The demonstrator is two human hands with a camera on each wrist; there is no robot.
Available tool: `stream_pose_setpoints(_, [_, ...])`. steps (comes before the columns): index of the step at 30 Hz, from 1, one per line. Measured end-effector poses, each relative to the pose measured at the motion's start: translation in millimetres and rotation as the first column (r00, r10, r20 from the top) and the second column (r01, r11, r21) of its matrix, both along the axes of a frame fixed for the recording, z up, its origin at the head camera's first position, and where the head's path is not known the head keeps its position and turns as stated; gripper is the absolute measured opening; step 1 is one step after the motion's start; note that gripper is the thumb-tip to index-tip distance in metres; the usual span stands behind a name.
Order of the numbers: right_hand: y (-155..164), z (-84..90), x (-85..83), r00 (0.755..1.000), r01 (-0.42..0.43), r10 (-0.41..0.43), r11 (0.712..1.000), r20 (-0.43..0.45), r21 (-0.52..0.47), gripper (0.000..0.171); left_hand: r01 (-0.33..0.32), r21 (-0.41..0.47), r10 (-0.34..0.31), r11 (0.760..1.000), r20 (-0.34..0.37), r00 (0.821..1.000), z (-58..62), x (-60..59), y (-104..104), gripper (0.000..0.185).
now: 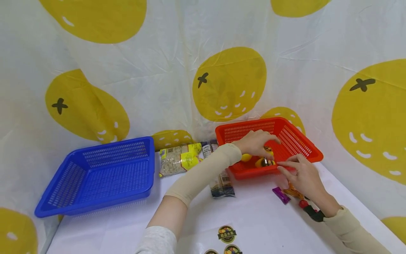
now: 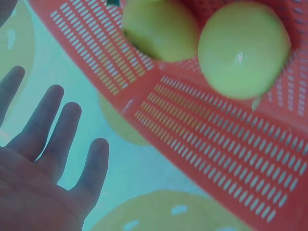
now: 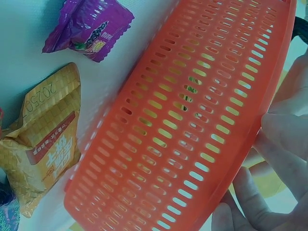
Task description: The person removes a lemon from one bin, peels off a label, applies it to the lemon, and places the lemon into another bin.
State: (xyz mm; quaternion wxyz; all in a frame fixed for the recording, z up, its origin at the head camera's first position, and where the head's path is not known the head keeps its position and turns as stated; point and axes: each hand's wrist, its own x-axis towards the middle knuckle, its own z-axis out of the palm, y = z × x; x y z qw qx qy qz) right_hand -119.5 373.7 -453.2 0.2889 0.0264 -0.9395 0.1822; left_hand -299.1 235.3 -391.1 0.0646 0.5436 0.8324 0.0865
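A red slatted basket [image 1: 301, 141] stands at the right against the backdrop. Two yellow round fruits [image 2: 243, 48] lie in it, next to a yellow item with a dark label [image 1: 264, 162]. My left hand [image 1: 266, 143] reaches into the basket just above them. In the left wrist view that hand [image 2: 48, 159] is spread and holds nothing. My right hand [image 1: 282, 166] grips the basket's front rim, fingers and thumb curled over the edge [image 3: 279, 159]. A purple snack packet [image 3: 86, 26] and an orange-yellow packet [image 3: 45, 144] lie just outside the basket wall [image 3: 192, 120].
A blue basket [image 1: 95, 173] sits at the left. Between the two baskets lie a pale grain packet [image 1: 179, 158] and a dark packet [image 1: 222, 183]. A small red item [image 1: 303, 203] lies by my right wrist. Round stickers [image 1: 226, 234] mark the white table near me.
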Motion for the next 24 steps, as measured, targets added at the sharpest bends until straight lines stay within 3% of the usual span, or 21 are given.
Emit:
stream_pose_setpoints(6, [1,2.2,-3.3,1.0,-0.004,0.004,1.0,0.008,0.014,0.027,-0.033,-0.021,0.032,0.999,-0.043,0.999,13.3,-4.0,-24,0.065])
stream_pose_setpoints(12, [3,4.2,-3.3,0.999,0.008,-0.009,1.0,0.049,0.019,0.028,-0.097,0.027,0.098,0.995,-0.043,0.994,9.2,-9.0,-57,0.065])
stream_pose_setpoints(18, [4,7.6,3.2,0.998,0.02,-0.021,1.0,0.061,0.013,0.032,-0.122,0.088,0.124,0.989,-0.025,0.992,1.5,7.5,-95,0.061])
stream_pose_setpoints(24, [-4,10.1,6.1,1.0,-0.016,0.015,0.998,0.021,0.058,0.043,-0.18,0.153,0.2,0.972,-0.123,0.972,-9.0,26.9,-149,0.063])
